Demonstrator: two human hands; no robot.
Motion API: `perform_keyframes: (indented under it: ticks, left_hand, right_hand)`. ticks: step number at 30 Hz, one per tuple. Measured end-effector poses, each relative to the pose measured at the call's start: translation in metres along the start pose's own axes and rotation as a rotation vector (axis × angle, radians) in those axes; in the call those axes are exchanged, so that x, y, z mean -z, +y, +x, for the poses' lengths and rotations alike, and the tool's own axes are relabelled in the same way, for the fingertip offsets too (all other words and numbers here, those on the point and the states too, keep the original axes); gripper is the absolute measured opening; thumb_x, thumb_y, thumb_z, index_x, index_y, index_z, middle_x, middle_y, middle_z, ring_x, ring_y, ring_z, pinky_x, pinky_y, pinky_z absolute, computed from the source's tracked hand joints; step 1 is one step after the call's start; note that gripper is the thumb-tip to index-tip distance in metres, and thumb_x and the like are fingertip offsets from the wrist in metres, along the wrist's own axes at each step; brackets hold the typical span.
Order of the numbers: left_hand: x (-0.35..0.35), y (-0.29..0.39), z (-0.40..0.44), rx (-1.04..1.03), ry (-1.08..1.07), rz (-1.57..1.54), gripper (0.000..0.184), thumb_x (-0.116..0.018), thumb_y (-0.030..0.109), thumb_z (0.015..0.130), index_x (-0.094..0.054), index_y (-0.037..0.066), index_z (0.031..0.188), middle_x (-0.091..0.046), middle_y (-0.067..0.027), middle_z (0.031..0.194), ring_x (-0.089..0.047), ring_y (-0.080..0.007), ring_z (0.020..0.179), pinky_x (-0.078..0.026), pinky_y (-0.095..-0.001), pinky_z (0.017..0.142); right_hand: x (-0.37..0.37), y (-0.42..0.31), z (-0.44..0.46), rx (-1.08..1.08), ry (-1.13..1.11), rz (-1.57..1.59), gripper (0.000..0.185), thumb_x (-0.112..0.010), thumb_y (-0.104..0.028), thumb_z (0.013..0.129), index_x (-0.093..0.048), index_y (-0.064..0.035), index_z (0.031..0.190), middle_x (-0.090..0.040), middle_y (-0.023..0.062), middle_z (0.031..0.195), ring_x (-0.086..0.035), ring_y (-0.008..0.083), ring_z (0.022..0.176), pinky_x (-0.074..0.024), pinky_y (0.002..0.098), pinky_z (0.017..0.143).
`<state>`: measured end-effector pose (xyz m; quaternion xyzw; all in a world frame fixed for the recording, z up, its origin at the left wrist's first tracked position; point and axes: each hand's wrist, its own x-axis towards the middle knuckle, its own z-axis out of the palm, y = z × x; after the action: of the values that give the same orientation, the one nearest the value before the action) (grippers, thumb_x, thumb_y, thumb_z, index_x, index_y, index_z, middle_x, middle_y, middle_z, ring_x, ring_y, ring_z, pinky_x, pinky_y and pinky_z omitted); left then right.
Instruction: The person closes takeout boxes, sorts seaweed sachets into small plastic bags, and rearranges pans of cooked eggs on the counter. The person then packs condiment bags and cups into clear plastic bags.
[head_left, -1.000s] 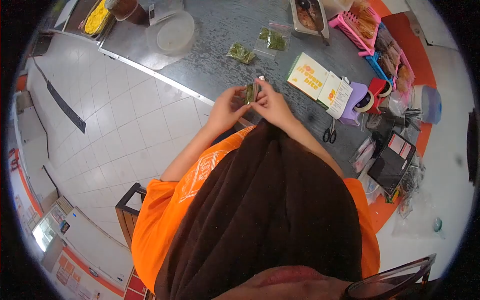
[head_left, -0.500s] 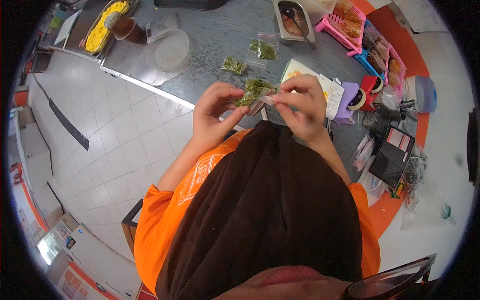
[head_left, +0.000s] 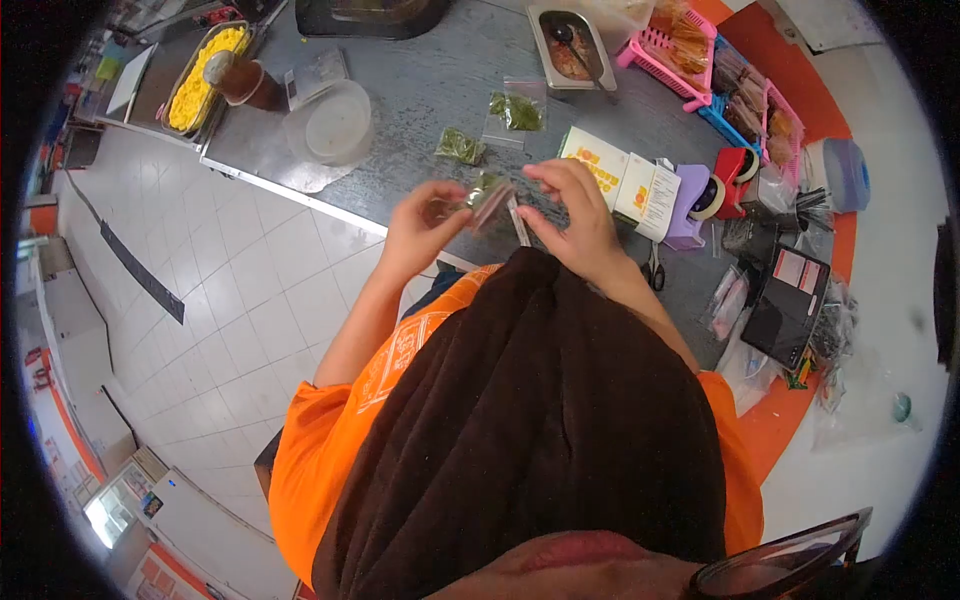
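Between the thumb and fingers of my left hand point(head_left: 428, 222) is a small clear bag of green leaves point(head_left: 484, 192), over the front edge of the dark table. My right hand point(head_left: 575, 212) is just right of that bag, its thumb and fingers apart and nothing between them. A thin white strip point(head_left: 518, 220) lies between the hands. Beyond them on the table rest a folded bag of green leaves point(head_left: 460, 146) and a flatter zip bag of leaves point(head_left: 521, 112). A white and yellow printed box point(head_left: 600, 165) is beyond my right hand.
A metal tub with a ladle point(head_left: 570, 60) stands at the back, beside a pink basket point(head_left: 690, 85). Tape dispensers point(head_left: 735, 180), scissors point(head_left: 654, 270) and a black wallet-like case point(head_left: 785, 310) are on the right. A round clear lid point(head_left: 335, 122) and a yellow-filled tray point(head_left: 205, 80) are on the left.
My right hand has let go of the bag and opened. The bag stays in my left hand, now tilted. The camera view has shifted slightly.
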<state>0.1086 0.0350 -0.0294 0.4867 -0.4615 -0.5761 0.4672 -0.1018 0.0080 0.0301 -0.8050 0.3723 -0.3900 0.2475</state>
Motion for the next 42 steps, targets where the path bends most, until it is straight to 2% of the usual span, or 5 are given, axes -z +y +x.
perform_keyframes:
  ticks: [19, 29, 31, 36, 42]
  left_hand:
    - [0.01, -0.07, 0.1, -0.578, -0.048, 1.321, 0.055, -0.073, 0.034, 0.066, -0.053, 0.012, 0.112, -0.04, -0.0162, 0.129, -0.037, -0.0385, 0.116, -0.035, -0.0448, 0.095]
    - [-0.016, -0.083, 0.087, -0.48, -0.05, 0.44, 0.021, -0.065, 0.015, 0.075, -0.056, 0.005, 0.091, -0.056, -0.0131, 0.093, -0.053, -0.0235, 0.082, -0.043, -0.0323, 0.073]
    - [-0.052, -0.055, 0.076, -0.033, -0.178, 0.176, 0.026, -0.066, 0.016, 0.075, -0.056, 0.004, 0.095, -0.057, -0.013, 0.092, -0.053, -0.023, 0.084, -0.043, -0.0327, 0.074]
    - [-0.103, -0.02, 0.102, -0.631, -0.363, 0.739, 0.044, -0.068, 0.026, 0.073, -0.052, 0.006, 0.11, -0.055, -0.0171, 0.104, -0.052, -0.0323, 0.098, -0.044, -0.0389, 0.079]
    - [-0.117, -0.037, 0.135, -0.311, -0.53, 1.152, 0.053, -0.066, 0.03, 0.072, -0.05, 0.013, 0.12, -0.052, -0.0197, 0.115, -0.047, -0.0389, 0.106, -0.041, -0.0437, 0.088]
  right_hand:
    - [-0.042, 0.069, -0.026, -0.261, -0.337, -0.06, 0.033, -0.061, -0.015, 0.079, -0.054, -0.0029, 0.109, -0.053, 0.012, 0.101, -0.054, 0.0246, 0.091, -0.0434, 0.0334, 0.078]
    - [-0.008, 0.06, -0.095, -0.66, -0.208, 0.167, 0.033, -0.06, -0.021, 0.081, -0.054, -0.0032, 0.108, -0.052, 0.0128, 0.099, -0.05, 0.0281, 0.098, -0.0408, 0.0368, 0.085]
    - [0.004, 0.051, -0.098, -0.741, -0.127, 0.24, 0.038, -0.064, -0.02, 0.077, -0.053, -0.0039, 0.11, -0.051, 0.0132, 0.102, -0.049, 0.0281, 0.101, -0.0403, 0.0351, 0.086]
    - [0.059, 0.084, -0.088, -0.608, -0.117, -0.736, 0.087, -0.078, -0.016, 0.058, -0.033, -0.013, 0.133, -0.037, 0.0172, 0.129, -0.037, 0.0332, 0.118, -0.0303, 0.0449, 0.097]
    - [0.102, 0.148, -0.065, -0.543, -0.576, -0.852, 0.106, -0.083, -0.024, 0.045, -0.029, -0.0209, 0.136, -0.035, 0.0166, 0.132, -0.033, 0.033, 0.123, -0.0217, 0.0612, 0.098]
